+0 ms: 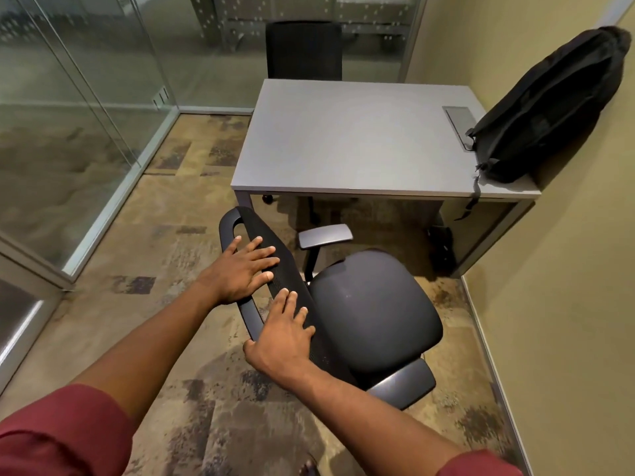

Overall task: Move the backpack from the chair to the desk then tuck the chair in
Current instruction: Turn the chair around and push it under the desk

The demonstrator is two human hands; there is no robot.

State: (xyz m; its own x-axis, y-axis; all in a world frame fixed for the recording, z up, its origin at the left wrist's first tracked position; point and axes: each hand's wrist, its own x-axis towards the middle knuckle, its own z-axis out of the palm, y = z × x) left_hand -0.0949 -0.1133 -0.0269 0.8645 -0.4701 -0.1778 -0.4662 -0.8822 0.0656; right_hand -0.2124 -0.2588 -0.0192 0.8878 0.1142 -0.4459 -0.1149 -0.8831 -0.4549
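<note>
1. Pressing on the chair back: both hands lie flat on the top edge of the black mesh backrest of the office chair.
2. Left hand: palm down, fingers spread and extended over the upper part of the backrest rim. Not closed around anything.
3. Right hand: lower on the same rim, fingers laid across the mesh, thumb hooked at the frame's outer edge. A loose hold at most, hand mostly open.
4. Both forearms bare; dark red sleeves pushed up near the elbows.
5. The chair stands on the patterned carpet just short of the grey desk, turned at an angle, seat empty, not tucked under. One grey armrest sits near the desk's front edge.
6. Black backpack: already on the desk, at its far right corner, tilted upright and leaning against the yellowish wall. A strap hangs over the desk's front edge.
7. A grey cable hatch in the desktop lies beside the backpack, partly covered by it.
8. Second black chair stands at the desk's far side, in front of glass partitions.
</note>
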